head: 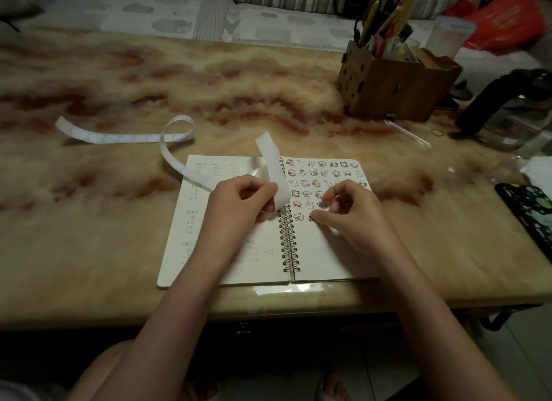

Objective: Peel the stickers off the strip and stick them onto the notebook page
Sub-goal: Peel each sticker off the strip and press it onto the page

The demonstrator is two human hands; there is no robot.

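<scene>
Right now, the person is sitting at the near edge of the marbled tabletop, both bare forearms reaching forward over an open spiral notebook lying flat in front of them.

The left hand is hovering above the left, handwritten page with its fingers curled, pinching the sticker strip between thumb and fingertips. From that grip one end of the white strip is arching up and over the hand near the spiral binding. The rest is trailing away to the left, off the notebook, looping once on the tabletop and lying flat beyond.

The right hand is bending down at the wrist over the right page, fingers curled in and knuckles up. Its thumb tip is touching the paper at a small dark sticker just below the rows of cartoon stickers already filling the upper part of that page. The fingertips are blurred, so I cannot tell whether this hand is pinching that sticker or pressing it down.

Farther back on the right, a wooden pen holder is standing crammed with pens and scissors. A clear pen and a rubber band are lying just in front of it, and a glass kettle is sitting at the right edge.
</scene>
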